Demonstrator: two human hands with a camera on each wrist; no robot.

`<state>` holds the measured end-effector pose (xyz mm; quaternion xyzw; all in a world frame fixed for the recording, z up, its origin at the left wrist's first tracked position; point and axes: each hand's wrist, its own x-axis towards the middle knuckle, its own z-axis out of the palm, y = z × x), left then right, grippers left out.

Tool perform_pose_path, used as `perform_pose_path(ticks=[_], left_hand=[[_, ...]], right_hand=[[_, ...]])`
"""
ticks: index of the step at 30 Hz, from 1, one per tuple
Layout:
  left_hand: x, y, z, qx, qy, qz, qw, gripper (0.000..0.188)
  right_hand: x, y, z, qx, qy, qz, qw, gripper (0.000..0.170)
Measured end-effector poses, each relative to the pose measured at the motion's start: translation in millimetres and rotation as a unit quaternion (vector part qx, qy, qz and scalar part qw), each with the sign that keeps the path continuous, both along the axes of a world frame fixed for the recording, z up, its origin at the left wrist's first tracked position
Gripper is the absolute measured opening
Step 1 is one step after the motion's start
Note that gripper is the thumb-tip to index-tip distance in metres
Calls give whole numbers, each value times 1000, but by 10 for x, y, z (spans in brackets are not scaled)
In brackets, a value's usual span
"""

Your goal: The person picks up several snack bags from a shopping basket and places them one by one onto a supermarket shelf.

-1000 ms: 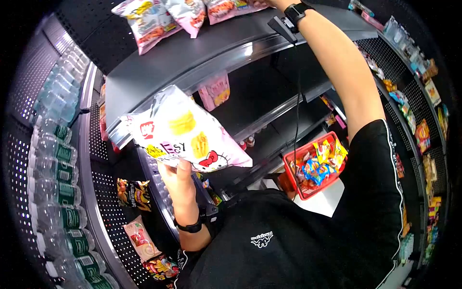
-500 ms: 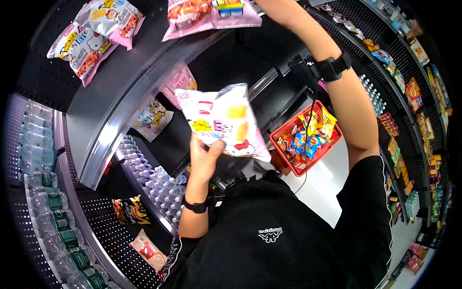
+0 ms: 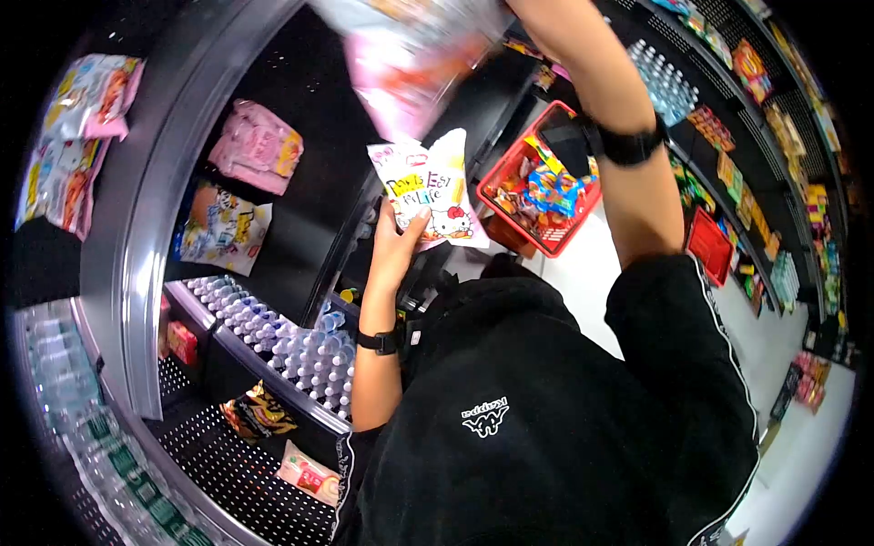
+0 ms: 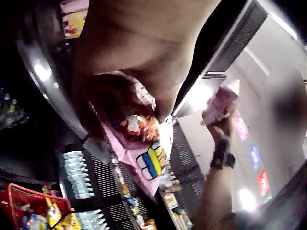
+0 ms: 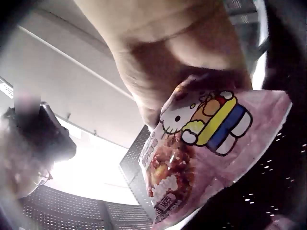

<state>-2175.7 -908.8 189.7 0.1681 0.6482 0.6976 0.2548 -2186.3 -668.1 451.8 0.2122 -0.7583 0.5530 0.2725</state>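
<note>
In the head view my left hand (image 3: 401, 241) grips the lower edge of a white and pink snack bag (image 3: 428, 187), thumb on its front. The left wrist view shows that hand (image 4: 139, 52) curled over the bag (image 4: 144, 155), its fingers partly hidden. My right arm reaches up to the top edge of the head view, beside a blurred pink and white bag (image 3: 405, 77); the hand is mostly out of that frame. From the right wrist, the right hand (image 5: 187, 62) holds a pink bag (image 5: 192, 153) with a cartoon cat on it.
A red basket (image 3: 553, 247) with colourful packets stands beyond the left hand. Pink bags (image 3: 258, 150) and bottles (image 3: 309, 359) are on shelves at left. Another red basket (image 3: 710, 246) and stocked shelves are at right. A blurred person (image 5: 29, 148) shows in the right wrist view.
The view has swung, and the shelf edge now stands further left. The right arm has brought a bag into sight at the top. The left hand still holds its bag, now nearer the basket.
</note>
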Motion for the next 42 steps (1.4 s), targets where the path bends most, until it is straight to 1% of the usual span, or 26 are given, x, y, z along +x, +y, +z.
perform_pose_path(ticks=[1, 2, 3, 6, 8, 10, 12, 13, 15, 16, 17, 19, 20, 21, 23, 24, 26, 28, 29, 31, 32, 34, 36, 37, 40, 42], left_hand=[[-38, -1, -221, -34, -36, -11, 999, 45], [-87, -6, -469, -55, -77, -43, 995, 47], [-142, 0, -711, -74, -117, -73, 988, 50], [-165, 259, -1105, -89, -172, -125, 973, 50], [-214, 570, -1298, -87, -198, -177, 960, 50], [-201, 938, -1788, -134, -128, -193, 964, 56], [-77, 1281, -1364, -206, -191, -214, 936, 67], [-93, 1352, -1589, -213, -208, -227, 928, 75], [-108, 1402, -1577, -175, -198, -238, 935, 66], [-135, 1380, -1526, -159, -187, -241, 939, 62], [-150, 1334, -1449, -171, -170, -226, 944, 55], [-213, 1129, -1310, -148, -149, -173, 962, 50], [-236, 1012, -1124, -133, -133, -147, 971, 49], [-271, 885, -874, -115, -114, -124, 979, 48], [-316, 636, -226, -86, -35, -51, 994, 45], [-362, 482, 37, -60, 4, 0, 998, 36], [-300, 220, 915, -42, 131, 103, 985, 31], [-202, -47, 1701, -49, 269, 215, 938, 29], [-168, -208, 2012, -36, 321, 261, 910, 29], [-154, -566, 2538, -28, 410, 285, 866, 27], [-154, -662, 2809, -16, 451, 289, 844, 27], [-235, -796, 3228, -39, 435, 348, 829, 37], [-515, -976, 3535, -121, 495, 355, 784, 44], [-713, -1131, 3647, -158, 498, 373, 767, 48], [-1324, -1651, 3797, -276, 399, 446, 752, 66], [-1587, -1894, 3850, -362, 271, 434, 779, 80]], right_hand=[[199, 142, -366, -70, -89, -76, 991, 47], [347, 627, -1104, -15, -167, -159, 973, 55], [617, 694, -1451, -65, -227, -185, 954, 55], [1409, 1181, -2757, -114, -399, -310, 855, 61], [1755, 1315, -3239, -226, -454, -336, 794, 59], [1942, 1518, -3836, -199, -421, -364, 806, 58], [2033, 1615, -4080, -167, -516, -382, 748, 58], [2171, 1672, -4366, -157, -507, -403, 746, 65], [2560, 1762, -4952, -170, -497, -347, 777, 53], [2836, 1933, -5599, -114, -564, -313, 756, 47], [2911, 1853, -5363, -23, -672, -295, 679, 46], [3359, 1855, -5817, -93, -677, -185, 707, 42], [3500, 1757, -5882, -243, -681, -159, 672, 38], [3517, 1688, -5669, -282, -683, -122, 662, 37], [3515, 1781, -5894, -272, -714, -69, 642, 36], [3271, 1813, -5640, -46, -743, -100, 660, 36], [2644, 1869, -4707, -241, -756, -22, 608, 37], [2088, 2194, -4495, -202, -634, 61, 744, 38], [1688, 2237, -3838, -203, -621, 63, 755, 36], [962, 2261, -2763, -132, -514, 66, 845, 32], [586, 2199, -2186, -35, -435, 68, 897, 27], [255, 1874, -865, -22, -339, 103, 935, 28], [-30, 1510, -28, 49, -161, 137, 976, 29], [-140, 1321, 305, 78, -137, 150, 976, 29], [-674, 675, 968, 244, 33, 184, 952, 32], [-1248, 209, 1122, 300, 74, 195, 931, 47]])
